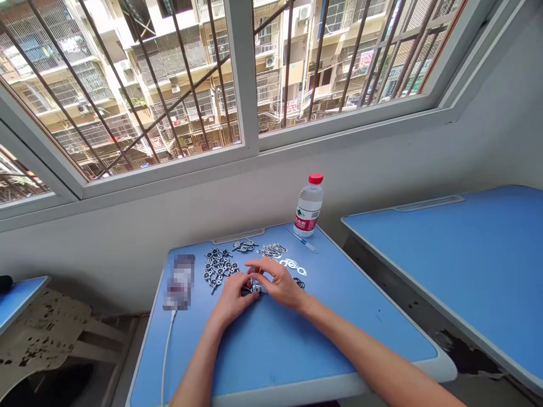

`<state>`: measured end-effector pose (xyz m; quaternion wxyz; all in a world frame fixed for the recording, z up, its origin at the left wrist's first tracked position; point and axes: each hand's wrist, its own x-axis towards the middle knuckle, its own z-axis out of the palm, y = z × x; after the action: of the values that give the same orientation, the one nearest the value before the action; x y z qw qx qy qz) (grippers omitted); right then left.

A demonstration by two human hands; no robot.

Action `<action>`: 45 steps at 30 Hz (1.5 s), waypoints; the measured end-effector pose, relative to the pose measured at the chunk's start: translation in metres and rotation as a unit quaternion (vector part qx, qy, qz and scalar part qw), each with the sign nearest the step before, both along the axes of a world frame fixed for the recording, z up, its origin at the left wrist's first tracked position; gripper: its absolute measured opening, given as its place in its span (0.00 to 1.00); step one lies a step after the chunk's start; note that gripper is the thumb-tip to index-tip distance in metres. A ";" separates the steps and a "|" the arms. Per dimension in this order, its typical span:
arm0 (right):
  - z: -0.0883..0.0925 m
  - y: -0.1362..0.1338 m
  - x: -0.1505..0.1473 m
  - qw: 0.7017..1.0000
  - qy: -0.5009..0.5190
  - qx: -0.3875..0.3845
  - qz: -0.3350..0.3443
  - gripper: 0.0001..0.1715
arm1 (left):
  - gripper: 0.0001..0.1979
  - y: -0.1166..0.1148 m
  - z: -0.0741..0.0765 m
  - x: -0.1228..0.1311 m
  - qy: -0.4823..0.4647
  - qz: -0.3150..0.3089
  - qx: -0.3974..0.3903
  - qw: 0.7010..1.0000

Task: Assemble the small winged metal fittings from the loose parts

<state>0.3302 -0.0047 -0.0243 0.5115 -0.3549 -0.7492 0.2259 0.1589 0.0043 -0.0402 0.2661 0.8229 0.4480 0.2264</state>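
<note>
My left hand (232, 297) is closed on a small silver metal part (256, 289) just above the desk. From the other side my right hand (278, 281) reaches over it, thumb and fingers bent together in a pinch; what lies between them is too small to make out. Left of the hands lie several black-and-silver metal fittings (219, 264) with thin stems. Behind the hands are a small group of silver fittings (245, 245) and a heap of silver loop-shaped pieces (274, 249). Flat white oval plates (301, 271) and black rings (299, 282) lie by my right hand, the rings partly hidden.
The blue desk (263, 356) stands against the wall below a barred window. At its back right are a red-capped water bottle (309, 206) and a slim screwdriver-like tool (306, 243). A blurred-out phone-like item (180, 282) with a white cable (166, 350) lies left. Another blue desk (475, 249) stands right.
</note>
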 end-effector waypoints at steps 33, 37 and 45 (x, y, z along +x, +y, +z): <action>0.009 0.002 0.006 0.997 0.034 -0.006 -0.065 0.06 | 0.08 -0.001 -0.001 0.001 0.045 -0.022 0.040 0.998; 0.014 0.003 0.013 0.998 0.003 0.003 -0.070 0.05 | 0.15 -0.005 0.002 0.004 0.027 -0.004 0.029 0.999; 0.015 0.003 0.017 0.996 -0.033 0.032 -0.076 0.07 | 0.25 -0.002 -0.006 0.008 -0.021 0.039 -0.014 0.999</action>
<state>0.3475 -0.0016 -0.0095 0.5131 -0.4015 -0.7436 0.1501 0.1665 0.0025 -0.0465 0.2781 0.7960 0.4773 0.2473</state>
